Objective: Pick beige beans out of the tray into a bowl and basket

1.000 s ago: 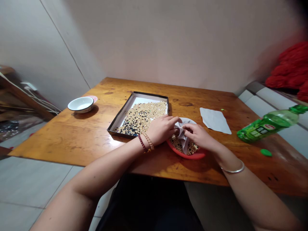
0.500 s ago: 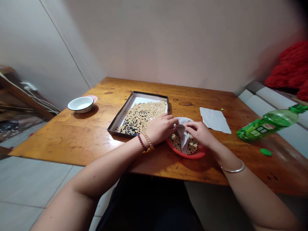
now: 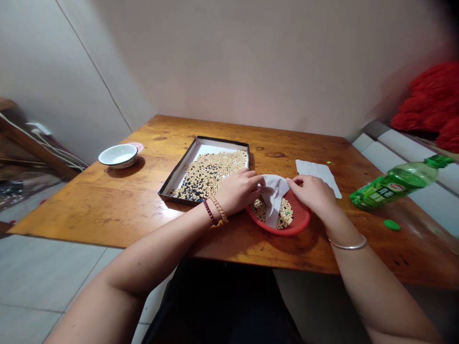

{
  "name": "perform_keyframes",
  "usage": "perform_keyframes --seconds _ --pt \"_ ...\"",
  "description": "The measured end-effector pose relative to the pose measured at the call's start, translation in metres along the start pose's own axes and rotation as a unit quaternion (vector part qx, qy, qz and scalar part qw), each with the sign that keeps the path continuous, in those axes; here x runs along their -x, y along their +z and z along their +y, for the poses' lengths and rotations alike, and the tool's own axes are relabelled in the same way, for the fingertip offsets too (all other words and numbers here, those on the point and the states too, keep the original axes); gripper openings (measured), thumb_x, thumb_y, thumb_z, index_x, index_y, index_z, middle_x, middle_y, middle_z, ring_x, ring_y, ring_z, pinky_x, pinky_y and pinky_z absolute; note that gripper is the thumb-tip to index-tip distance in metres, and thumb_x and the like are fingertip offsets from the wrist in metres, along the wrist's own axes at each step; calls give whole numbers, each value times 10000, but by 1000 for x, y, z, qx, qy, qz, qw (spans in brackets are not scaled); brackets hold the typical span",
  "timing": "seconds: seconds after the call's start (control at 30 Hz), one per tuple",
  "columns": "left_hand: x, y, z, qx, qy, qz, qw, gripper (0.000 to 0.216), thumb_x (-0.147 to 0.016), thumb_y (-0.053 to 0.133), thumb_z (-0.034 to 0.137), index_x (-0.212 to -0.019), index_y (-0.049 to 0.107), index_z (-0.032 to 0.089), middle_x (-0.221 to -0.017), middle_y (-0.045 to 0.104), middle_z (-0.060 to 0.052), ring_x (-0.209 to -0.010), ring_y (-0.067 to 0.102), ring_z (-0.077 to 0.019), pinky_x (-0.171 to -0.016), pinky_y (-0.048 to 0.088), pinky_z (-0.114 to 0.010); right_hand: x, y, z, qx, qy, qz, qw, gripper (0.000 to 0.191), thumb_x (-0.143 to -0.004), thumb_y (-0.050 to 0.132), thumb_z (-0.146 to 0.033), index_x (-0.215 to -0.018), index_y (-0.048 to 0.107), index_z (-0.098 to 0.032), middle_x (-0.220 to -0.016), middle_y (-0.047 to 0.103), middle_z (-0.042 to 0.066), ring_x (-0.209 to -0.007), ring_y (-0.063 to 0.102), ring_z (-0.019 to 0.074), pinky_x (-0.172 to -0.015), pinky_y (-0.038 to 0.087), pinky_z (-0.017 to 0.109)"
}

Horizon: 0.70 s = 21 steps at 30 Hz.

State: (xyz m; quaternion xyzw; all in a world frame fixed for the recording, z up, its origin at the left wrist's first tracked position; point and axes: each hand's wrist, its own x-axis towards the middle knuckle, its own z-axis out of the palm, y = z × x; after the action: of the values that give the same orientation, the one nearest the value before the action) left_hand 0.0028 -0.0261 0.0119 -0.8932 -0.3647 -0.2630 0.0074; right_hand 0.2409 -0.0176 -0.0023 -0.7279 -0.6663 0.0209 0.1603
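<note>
Left hand (image 3: 238,191) curled, pinching one edge of a crumpled white paper sheet (image 3: 273,198). Right hand (image 3: 311,196) more open, fingertips at the other edge, real grip hard to tell. Sheet hanging between both hands, right over a red plastic bowl (image 3: 299,222) of pale soybeans (image 3: 258,212), so probably held there on purpose. Bowl parked just beside a dark-rimmed tray (image 3: 178,174) of mixed light and dark beans on the wooden counter (image 3: 89,210), both within easy reach.
</note>
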Motion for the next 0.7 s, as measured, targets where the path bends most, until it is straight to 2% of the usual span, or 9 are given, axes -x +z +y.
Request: perform_keyframes --seconds 0.1,0.3,0.47,0.7 --pt "0 0 0 -4 -1 2 1000 200 -892 517 377 -875 607 199 -861 607 -20 -853 514 -170 -708 410 -276 -7 4 5 -26 -8 -53 998 466 -810 448 -593 -775 741 -232 -785 721 103 -673 635 252 -576 395 324" --pt "-1 -1 -1 -3 2 13 1000 126 -866 545 302 -877 615 197 -836 605 -16 -826 499 -162 -718 416 -277 -19 11 13 -166 -53 -101 980 385 -787 528 -496 -782 744 -178 -812 740 83 -715 655 227 -588 442 285" --pt "-1 -3 -2 -4 5 13 1000 121 -865 531 276 -884 621 197 -832 610 -19 -808 497 -162 -704 417 -276 -23 13 18 -202 -45 -80 975 331 -771 576 -443 -846 762 -181 -901 750 84 -810 676 256 -666 480 309" --pt "-1 -3 -3 -8 7 10 1000 122 -857 533 269 -878 624 190 -825 607 -32 -817 503 -170 -690 418 -281 -21 16 19 -148 -57 -22 987 323 -826 536 -392 -973 751 -202 -1005 731 99 -922 676 290 -755 487 357"
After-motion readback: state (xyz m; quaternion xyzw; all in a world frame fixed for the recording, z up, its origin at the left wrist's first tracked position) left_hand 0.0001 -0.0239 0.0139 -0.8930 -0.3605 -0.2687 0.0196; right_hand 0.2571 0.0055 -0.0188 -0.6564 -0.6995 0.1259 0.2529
